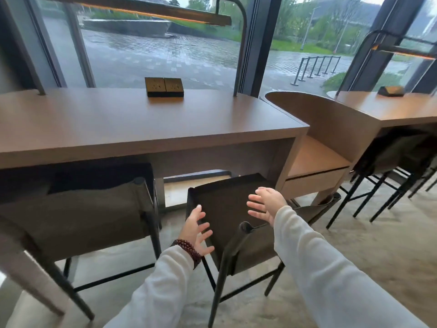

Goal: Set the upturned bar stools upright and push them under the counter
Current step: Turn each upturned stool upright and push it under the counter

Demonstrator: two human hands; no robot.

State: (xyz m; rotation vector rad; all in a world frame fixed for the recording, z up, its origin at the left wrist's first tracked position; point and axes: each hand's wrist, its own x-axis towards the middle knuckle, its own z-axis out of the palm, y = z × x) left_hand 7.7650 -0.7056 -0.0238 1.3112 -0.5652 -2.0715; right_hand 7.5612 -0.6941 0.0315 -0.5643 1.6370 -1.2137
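Observation:
A dark bar stool (227, 209) with black metal legs stands upright in front of the brown counter (132, 129), its seat partly under the counter's right end. My left hand (198, 230) hovers over the seat's left side with fingers spread, holding nothing. My right hand (264, 204) is spread open over the seat's right side, just above the backrest. A second stool (80, 216) stands upright to the left, tucked under the counter.
A double socket box (164, 87) sits on the counter by the window. A low shelf unit (316, 162) joins a second counter (390, 112) at right, with more stools (387, 162) under it. Light floor lies behind me.

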